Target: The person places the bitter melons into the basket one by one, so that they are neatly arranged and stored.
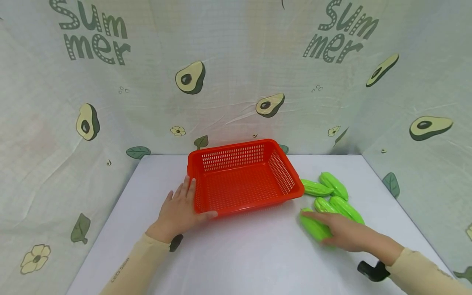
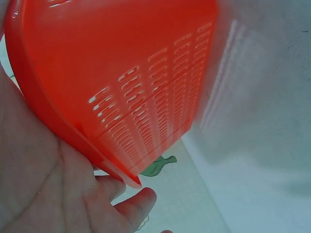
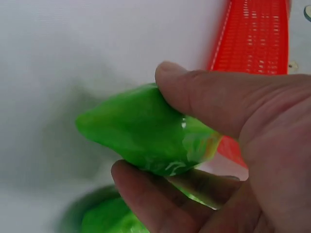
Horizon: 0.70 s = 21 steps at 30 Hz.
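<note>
A red plastic basket (image 1: pixel 239 184) with slotted walls stands at the middle of the table, nothing inside it. My left hand (image 1: pixel 180 211) rests along its front left corner, fingers fairly straight at the left rim and thumb across the front rim. The left wrist view shows the palm against the basket's rim (image 2: pixel 58 114). To the right of the basket, my right hand (image 1: pixel 348 231) grips a green ridged gourd (image 3: pixel 136 124) between thumb and fingers, its tapered end sticking out. Beyond the right hand lie several more gourds (image 1: pixel 333 184) in a loose group.
The white table (image 1: pixel 250 258) reaches back to a hanging cloth (image 1: pixel 228 102) printed with avocados and leaves, which also runs along both sides. The nearest gourd (image 1: pixel 315 187) lies right by the basket's right wall. Each wrist wears a dark strap (image 1: pixel 372 271).
</note>
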Motion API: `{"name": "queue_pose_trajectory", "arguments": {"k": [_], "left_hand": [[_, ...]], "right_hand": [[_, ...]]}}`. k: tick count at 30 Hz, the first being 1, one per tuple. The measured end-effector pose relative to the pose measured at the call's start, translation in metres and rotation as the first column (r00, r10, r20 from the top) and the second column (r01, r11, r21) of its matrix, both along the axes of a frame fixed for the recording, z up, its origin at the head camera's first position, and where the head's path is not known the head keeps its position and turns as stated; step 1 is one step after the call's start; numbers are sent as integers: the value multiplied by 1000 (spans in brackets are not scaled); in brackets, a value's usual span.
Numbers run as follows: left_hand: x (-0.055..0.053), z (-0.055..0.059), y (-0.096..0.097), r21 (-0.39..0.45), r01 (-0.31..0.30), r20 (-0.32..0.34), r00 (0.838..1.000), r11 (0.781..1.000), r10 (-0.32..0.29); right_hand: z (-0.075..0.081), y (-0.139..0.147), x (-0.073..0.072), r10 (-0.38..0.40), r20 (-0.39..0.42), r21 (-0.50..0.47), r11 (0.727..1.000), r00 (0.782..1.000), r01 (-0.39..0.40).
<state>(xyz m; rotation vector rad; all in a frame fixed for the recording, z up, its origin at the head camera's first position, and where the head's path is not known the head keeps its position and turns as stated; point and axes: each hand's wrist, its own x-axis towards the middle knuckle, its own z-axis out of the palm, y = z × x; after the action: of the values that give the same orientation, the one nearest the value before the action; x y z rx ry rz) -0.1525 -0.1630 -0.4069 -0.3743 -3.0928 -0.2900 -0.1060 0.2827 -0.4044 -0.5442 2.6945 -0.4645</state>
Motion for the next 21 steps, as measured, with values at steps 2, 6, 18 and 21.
{"name": "queue_pose_trajectory", "arguments": {"k": [2, 6, 18, 21], "left_hand": [[0, 0, 0, -1, 2, -3, 1000, 1000, -2], [0, 0, 1, -4, 4, -4, 1000, 1000, -4], [2, 2, 0, 1, 5, -1, 1000, 1000, -5], [1, 2, 0, 2, 4, 4, 1000, 1000, -4]], "right_hand": [[8, 5, 2, 8, 19, -4, 1000, 1000, -8], [30, 13, 6, 3, 75, -30, 1000, 997, -1], [100, 6, -11, 28, -91, 14, 1000, 995, -27], [109, -1, -21, 68, -144, 12, 998, 987, -67]]}}
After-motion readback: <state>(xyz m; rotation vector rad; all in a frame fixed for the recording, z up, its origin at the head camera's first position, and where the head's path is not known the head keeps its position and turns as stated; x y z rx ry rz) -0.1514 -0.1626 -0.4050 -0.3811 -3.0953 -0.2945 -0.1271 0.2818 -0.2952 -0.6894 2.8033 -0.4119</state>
